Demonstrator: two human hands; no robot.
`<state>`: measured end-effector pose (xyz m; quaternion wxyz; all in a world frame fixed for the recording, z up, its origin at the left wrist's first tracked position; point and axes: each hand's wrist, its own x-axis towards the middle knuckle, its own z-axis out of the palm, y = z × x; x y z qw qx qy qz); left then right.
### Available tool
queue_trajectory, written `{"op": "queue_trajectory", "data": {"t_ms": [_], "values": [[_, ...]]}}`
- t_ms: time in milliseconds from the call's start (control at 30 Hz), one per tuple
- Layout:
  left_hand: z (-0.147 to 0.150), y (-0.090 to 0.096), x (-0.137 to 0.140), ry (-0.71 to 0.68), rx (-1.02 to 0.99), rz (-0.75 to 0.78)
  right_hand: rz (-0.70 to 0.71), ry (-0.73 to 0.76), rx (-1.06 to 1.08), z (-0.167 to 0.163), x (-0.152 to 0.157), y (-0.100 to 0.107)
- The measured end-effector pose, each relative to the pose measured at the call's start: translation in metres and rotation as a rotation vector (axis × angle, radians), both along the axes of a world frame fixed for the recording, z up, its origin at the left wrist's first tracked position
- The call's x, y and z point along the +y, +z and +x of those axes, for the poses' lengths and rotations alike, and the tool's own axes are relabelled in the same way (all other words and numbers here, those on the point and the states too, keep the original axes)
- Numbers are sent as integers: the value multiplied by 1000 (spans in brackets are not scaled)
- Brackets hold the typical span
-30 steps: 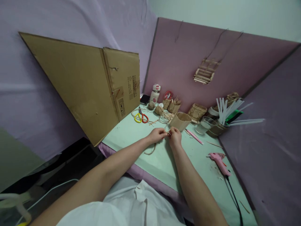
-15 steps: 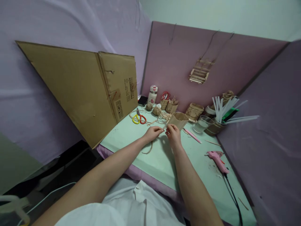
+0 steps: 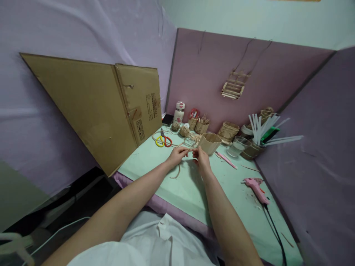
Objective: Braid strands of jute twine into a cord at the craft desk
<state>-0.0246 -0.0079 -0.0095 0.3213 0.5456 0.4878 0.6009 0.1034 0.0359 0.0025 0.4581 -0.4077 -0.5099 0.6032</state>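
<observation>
My left hand [image 3: 177, 156] and my right hand [image 3: 202, 159] meet above the middle of the table, fingertips pinched close together. Both are closed on a length of brown twine [image 3: 178, 172], whose loose tail curls down onto the table below my left hand. Just behind my right hand stands a tan cup-shaped holder [image 3: 210, 143] with ribbed sides, like one made of craft sticks. Scissors [image 3: 163, 140] with a yellow and a red handle lie beyond my left hand. The stretch of twine between my fingertips is tiny and partly hidden by them.
A pink glue gun [image 3: 256, 190] with a black cord lies at right. Near it are a pink pen [image 3: 226, 160], a clear cup [image 3: 237, 147] and a pot of white glue sticks [image 3: 257, 129]. Twine balls [image 3: 184, 130] sit at the back. Cardboard [image 3: 83, 107] leans at left.
My hands have drawn slightly closer together at the fingertips, and my right hand has turned a little. The twine's tail has shifted slightly. The camera view has moved a little.
</observation>
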Motion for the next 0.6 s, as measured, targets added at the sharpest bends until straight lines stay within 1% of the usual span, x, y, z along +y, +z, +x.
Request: {"op": "queue_trajectory", "data": {"t_ms": [133, 233, 367, 600], "values": [[1, -1, 0, -62, 18, -23, 159, 57, -15, 0, 0, -4], [1, -4, 0, -103, 32, -70, 214, 56, -14, -1, 1, -8], [2, -6, 1, -150, 9, -116, 198, -33, -51, -2, 1, -9], [5, -5, -1, -229, -2, -144, 106, -228, -55, 2, 9, -14]]}}
